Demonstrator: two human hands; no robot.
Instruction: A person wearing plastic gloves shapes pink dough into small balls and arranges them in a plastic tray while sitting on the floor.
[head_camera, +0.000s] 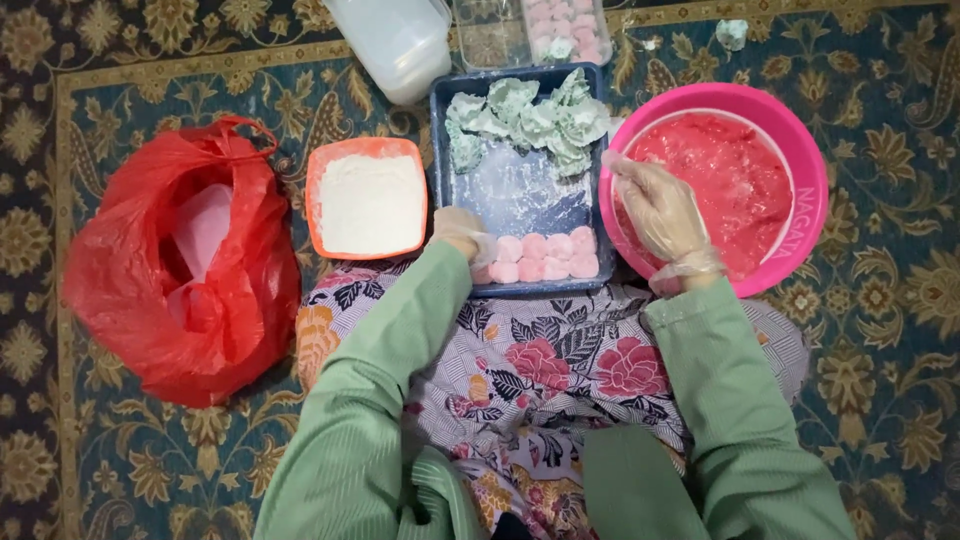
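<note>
A dark blue tray (520, 195) dusted with flour lies in front of me. Crumpled pale green pieces (530, 122) fill its far half, and two rows of round pink dough balls (545, 258) line its near edge. My left hand (458, 232), in a clear plastic glove, rests at the left end of the pink balls, touching the tray's near corner. My right hand (660, 215), also gloved, reaches into a pink bowl (805, 150) of red paste (735, 185) and has its fingers in the paste. I cannot tell whether it grips any.
An orange square tub of white flour (368, 200) sits left of the tray. A red plastic bag (180, 270) lies further left on the patterned carpet (880, 380). Beyond the tray stand a white container (395, 40) and a clear box of pink pieces (560, 30).
</note>
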